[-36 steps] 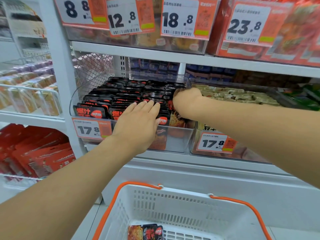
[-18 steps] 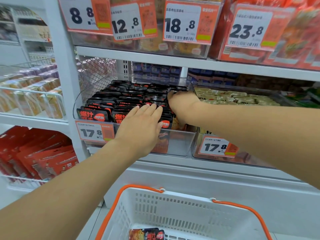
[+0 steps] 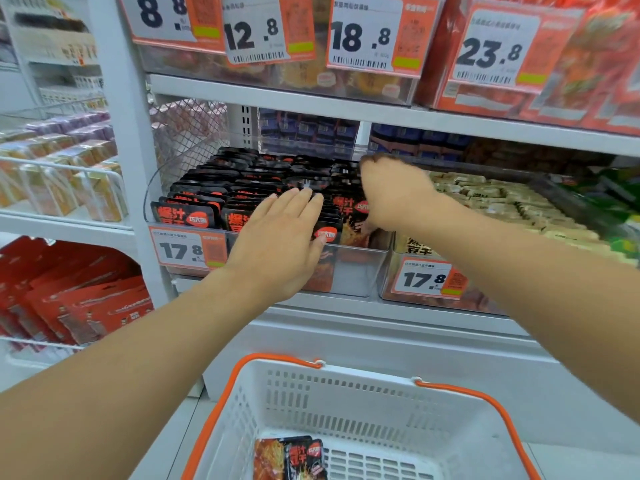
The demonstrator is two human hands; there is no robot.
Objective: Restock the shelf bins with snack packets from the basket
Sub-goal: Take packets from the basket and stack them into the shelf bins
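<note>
We see L hand (image 3: pixel 280 244) flat, fingers straight & together, pressing black packets (image 3: pixel 242 188) in clear bin (image 3: pixel 360 271). R hand (image 3: pixel 394 195) at its 2 o'clock, curled in bin's right row; grip can't tell. Basket (image 3: pixel 346 400) at 6 o'clock holds a packet (image 3: pixel 304 457)

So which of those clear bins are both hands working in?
The left clear bin, full of black packets, above the left 17.8 tag. The bin beside it holds pale packets and no hands.

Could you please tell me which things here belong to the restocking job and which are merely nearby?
Job: black snack packets, clear bin, basket, packets in basket, left hand, right hand.

Nearby: beige packets, red packs, price tags.
</note>
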